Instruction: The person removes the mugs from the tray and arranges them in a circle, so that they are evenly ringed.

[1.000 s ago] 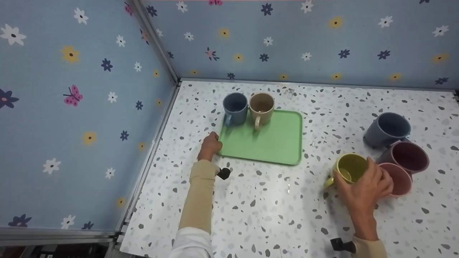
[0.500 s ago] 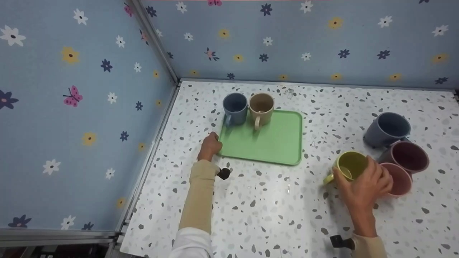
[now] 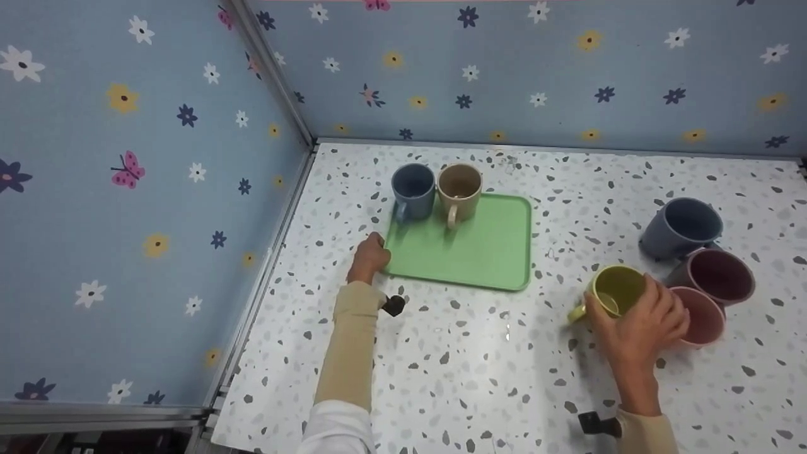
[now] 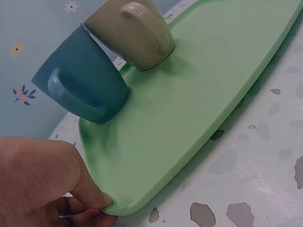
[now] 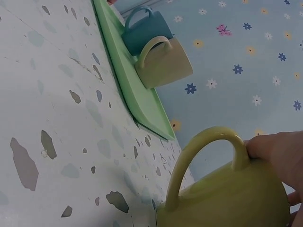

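Observation:
My right hand grips a yellow-green mug by its sides near the rim, thumb on the handle side. The mug stands upright with its handle toward the left. Directly right of it is a pink mug, partly hidden behind my fingers. At the near left corner of a green tray, my left hand pinches the rim, thumb on top, as the left wrist view shows. A blue mug and a beige mug stand side by side at the tray's back left.
A maroon mug and a second blue mug stand close behind the pink one on the speckled table. Flowered panels border the table at the back and left.
The yellow-green mug in my right hand has shifted very slightly up and left in the head view. My left hand and the tray have stayed in place.

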A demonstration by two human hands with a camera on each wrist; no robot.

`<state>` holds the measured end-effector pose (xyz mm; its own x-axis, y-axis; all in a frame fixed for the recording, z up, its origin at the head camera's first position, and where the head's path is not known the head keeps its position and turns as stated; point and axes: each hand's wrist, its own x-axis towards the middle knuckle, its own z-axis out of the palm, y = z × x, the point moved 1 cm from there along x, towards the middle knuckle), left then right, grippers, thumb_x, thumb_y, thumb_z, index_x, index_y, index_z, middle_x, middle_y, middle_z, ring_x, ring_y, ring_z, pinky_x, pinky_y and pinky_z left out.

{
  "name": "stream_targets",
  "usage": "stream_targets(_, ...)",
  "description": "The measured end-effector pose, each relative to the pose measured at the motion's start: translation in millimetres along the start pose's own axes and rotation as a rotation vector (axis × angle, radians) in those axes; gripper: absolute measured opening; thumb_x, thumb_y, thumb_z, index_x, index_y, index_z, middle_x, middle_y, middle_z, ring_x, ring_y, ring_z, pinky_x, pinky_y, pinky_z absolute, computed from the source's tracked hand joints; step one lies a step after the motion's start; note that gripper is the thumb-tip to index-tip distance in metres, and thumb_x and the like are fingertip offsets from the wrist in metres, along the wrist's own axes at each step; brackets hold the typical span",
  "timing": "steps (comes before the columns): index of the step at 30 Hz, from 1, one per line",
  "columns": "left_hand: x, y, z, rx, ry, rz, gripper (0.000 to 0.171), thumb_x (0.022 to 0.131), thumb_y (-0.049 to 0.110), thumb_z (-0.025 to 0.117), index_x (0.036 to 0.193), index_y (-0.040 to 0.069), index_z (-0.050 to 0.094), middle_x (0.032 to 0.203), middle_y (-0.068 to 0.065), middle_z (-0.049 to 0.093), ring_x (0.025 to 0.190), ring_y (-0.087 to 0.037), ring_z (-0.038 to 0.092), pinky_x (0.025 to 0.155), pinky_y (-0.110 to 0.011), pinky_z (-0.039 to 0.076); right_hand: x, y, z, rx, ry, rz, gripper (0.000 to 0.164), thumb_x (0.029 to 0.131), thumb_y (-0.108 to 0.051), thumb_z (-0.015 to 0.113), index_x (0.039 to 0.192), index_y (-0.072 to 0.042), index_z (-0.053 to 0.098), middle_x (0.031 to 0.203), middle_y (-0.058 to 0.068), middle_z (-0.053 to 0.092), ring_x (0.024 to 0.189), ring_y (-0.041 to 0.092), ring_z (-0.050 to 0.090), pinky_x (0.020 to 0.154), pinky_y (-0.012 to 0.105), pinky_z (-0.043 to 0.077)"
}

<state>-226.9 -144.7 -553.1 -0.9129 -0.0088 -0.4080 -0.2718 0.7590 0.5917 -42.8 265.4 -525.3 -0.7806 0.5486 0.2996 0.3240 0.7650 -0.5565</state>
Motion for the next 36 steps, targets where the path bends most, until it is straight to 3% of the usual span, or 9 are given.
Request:
stream_targets(3,-2.1,1.6,-1.3,-0.003,-0.011,0.005,0.011,0.086,0.004,0.037,0.096,0.008,0.039,0.088,-0.007,0.037,0.08,-0.023,0.035,0.072,-0.034,0.031,0.2,0.0,0.3,-0.006,0.019,-0.007,0.098,0.066,-0.056,0.078,0.138,-0.001,0.04,0.136,0.027,0.04,0.128,0.043,0.029,0.11,0.056,0.01)
stream_targets(9,-2.2,2.0,-0.8,0.034,0.023,0.021,0.017,0.084,0.005,0.039,0.101,0.004,0.044,0.091,-0.009,0.043,0.084,-0.024,0.04,0.077,-0.036,0.037,0.5,0.0,0.2,-0.027,0.02,-0.005,0.097,0.067,-0.058,0.076,0.137,-0.001,0.041,0.136,0.027,0.04,0.13,0.043,0.029,0.111,0.057,0.009)
stream_targets(18,-2.8,2.9,0.3,0.028,0.024,0.008,0.011,0.085,0.004,0.04,0.095,0.008,0.042,0.089,-0.007,0.041,0.083,-0.022,0.039,0.073,-0.034,0.034,1.5,-5.3,-5.2,-0.03,0.009,-0.018,0.101,0.067,-0.058,0.076,0.14,-0.001,0.037,0.139,0.027,0.038,0.132,0.043,0.027,0.111,0.058,0.007)
stream_targets(25,-3.1,4.3,-0.1,0.031,0.025,0.004,0.015,0.084,0.005,0.041,0.099,0.006,0.044,0.091,-0.009,0.044,0.084,-0.023,0.041,0.075,-0.035,0.037,8.5,-19.8,-4.7,0.024,0.023,-0.054,0.095,0.07,-0.052,0.077,0.141,-0.002,0.037,0.14,0.025,0.036,0.133,0.042,0.026,0.111,0.056,0.01)
stream_targets(36,-1.7,4.9,-1.7,0.03,-0.005,-0.021,0.016,0.086,0.004,0.039,0.1,0.007,0.043,0.092,-0.008,0.042,0.083,-0.023,0.039,0.073,-0.035,0.035,16.9,-50.6,5.9,0.211,-0.051,-0.121,0.089,0.075,-0.035,0.079,0.143,-0.001,0.033,0.147,0.022,0.028,0.139,0.037,0.017,0.114,0.052,0.01)
